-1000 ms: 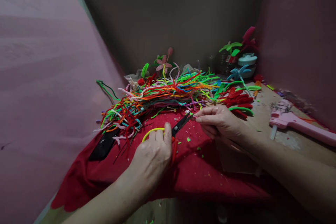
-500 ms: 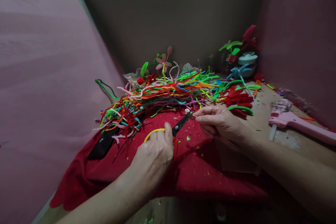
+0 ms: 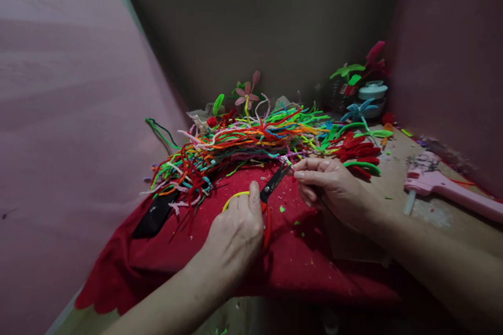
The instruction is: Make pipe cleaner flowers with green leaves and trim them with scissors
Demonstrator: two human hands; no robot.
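My left hand [image 3: 238, 225] is closed round the scissors [image 3: 271, 187], which have black blades and yellow and red handles. The blades stand a little apart and point up to the right. At their tips, my right hand [image 3: 334, 188] pinches a small pink piece of pipe cleaner [image 3: 293, 169], most of it hidden by the fingers. Just behind the two hands lies a large tangled heap of coloured pipe cleaners [image 3: 251, 133]. Beneath is a red cloth [image 3: 243, 183] dotted with tiny fuzzy clippings.
A pink hot glue gun [image 3: 436, 180] lies at the right. Red fuzzy petals [image 3: 356, 149] and a blue pipe-cleaner flower [image 3: 360, 110] sit near a lidded jar [image 3: 372, 90]. At the left is a flat black object [image 3: 155, 214]. A pink pipe-cleaner flower [image 3: 247, 95] stands behind the heap.
The scissor blades have spread slightly, and the red handle has swung away from the yellow one. My left hand has shifted a little to the right; my right hand keeps its pinch.
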